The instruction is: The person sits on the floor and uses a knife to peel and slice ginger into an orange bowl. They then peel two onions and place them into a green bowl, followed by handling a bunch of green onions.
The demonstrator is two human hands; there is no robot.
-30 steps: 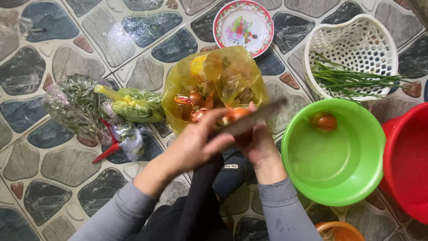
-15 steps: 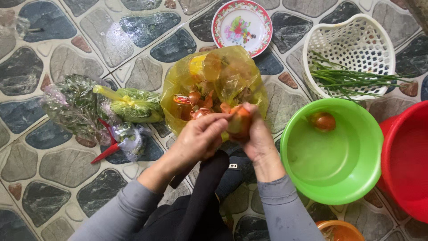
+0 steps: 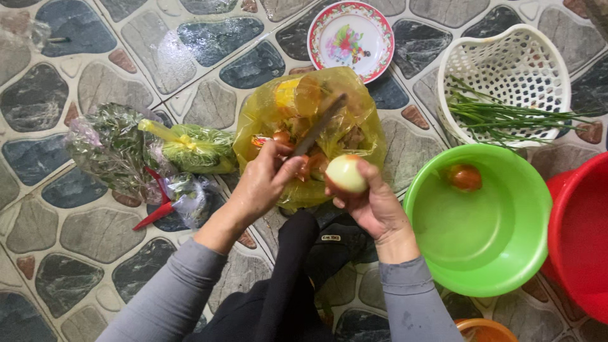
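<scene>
Your right hand point(image 3: 373, 202) cups a pale peeled onion point(image 3: 346, 173), fingers pinching it just above the yellow plastic bag point(image 3: 354, 111) of peelings and onions, while your left hand point(image 3: 263, 183) is closed around a knife point(image 3: 320, 125) angled up over that bag. Right of you, a green basin point(image 3: 500, 253) holds one brown onion point(image 3: 465, 177); a white basket point(image 3: 506, 63) carries green chives point(image 3: 506, 117). A red tub point(image 3: 579, 234) sits at the edge, a floral plate point(image 3: 351, 38) above, and bagged greens point(image 3: 145, 155) lie left.
</scene>
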